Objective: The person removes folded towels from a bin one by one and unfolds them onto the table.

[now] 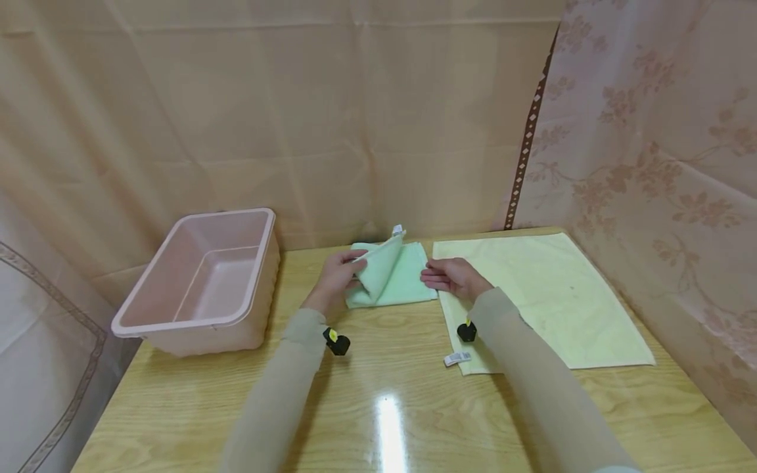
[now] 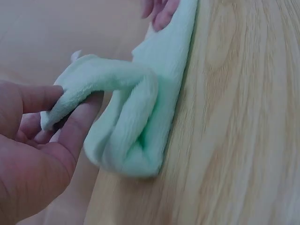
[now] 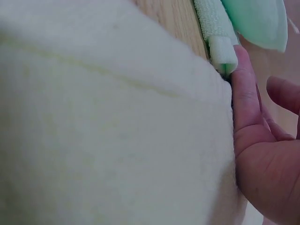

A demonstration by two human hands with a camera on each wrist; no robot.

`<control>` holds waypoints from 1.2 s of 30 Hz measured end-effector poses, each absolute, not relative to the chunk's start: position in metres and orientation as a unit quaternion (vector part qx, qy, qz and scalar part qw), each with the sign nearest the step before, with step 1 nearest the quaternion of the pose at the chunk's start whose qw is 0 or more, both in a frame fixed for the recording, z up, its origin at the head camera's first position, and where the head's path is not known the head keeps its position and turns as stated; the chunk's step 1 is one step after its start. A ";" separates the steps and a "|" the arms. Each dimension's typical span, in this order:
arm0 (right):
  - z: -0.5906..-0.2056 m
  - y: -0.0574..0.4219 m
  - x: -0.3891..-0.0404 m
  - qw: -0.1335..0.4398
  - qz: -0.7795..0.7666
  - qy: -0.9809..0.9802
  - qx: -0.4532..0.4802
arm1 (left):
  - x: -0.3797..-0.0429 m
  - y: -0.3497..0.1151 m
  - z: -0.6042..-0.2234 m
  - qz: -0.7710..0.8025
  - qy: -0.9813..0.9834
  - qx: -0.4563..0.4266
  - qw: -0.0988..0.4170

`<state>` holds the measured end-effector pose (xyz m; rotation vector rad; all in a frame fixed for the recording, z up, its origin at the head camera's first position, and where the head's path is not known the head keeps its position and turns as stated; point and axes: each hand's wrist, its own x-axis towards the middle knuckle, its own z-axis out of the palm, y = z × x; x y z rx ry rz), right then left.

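Observation:
A mint green towel point(image 1: 416, 279) lies folded on the table near the back wall. Its left part is lifted into a raised flap point(image 1: 378, 266), which my left hand point(image 1: 338, 276) pinches between thumb and fingers. In the left wrist view, the towel point(image 2: 171, 89) bends in a loop up to the left hand point(image 2: 37, 154). My right hand point(image 1: 455, 277) is at the towel's right end. Its fingers are nearly straight there and the thumb stands apart, as the right wrist view shows of the right hand point(image 3: 262, 145). A small white label point(image 1: 397, 230) sticks up behind the flap.
To the right, a pale yellow towel point(image 1: 550, 302) lies spread flat, partly under the right forearm, with a white tag point(image 1: 457, 359) at its near corner. An empty pink plastic basin point(image 1: 251, 315) stands on the left. Curtains point(image 1: 355, 118) hang behind the wooden table point(image 1: 355, 394).

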<state>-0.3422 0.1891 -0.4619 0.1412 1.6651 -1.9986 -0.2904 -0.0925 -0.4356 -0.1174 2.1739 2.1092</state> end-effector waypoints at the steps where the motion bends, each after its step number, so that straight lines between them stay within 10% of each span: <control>1: -0.462 0.189 -0.342 0.265 -0.740 0.617 0.053 | -0.289 -0.097 -0.436 0.700 0.711 -0.046 0.049; 28: -0.463 0.192 -0.341 0.265 -0.731 0.628 0.030 | -0.235 -0.149 -0.442 0.776 0.612 -0.151 -0.007; 36: -0.464 0.193 -0.342 0.266 -0.729 0.630 0.029 | -0.223 -0.153 -0.439 0.779 0.591 -0.181 -0.103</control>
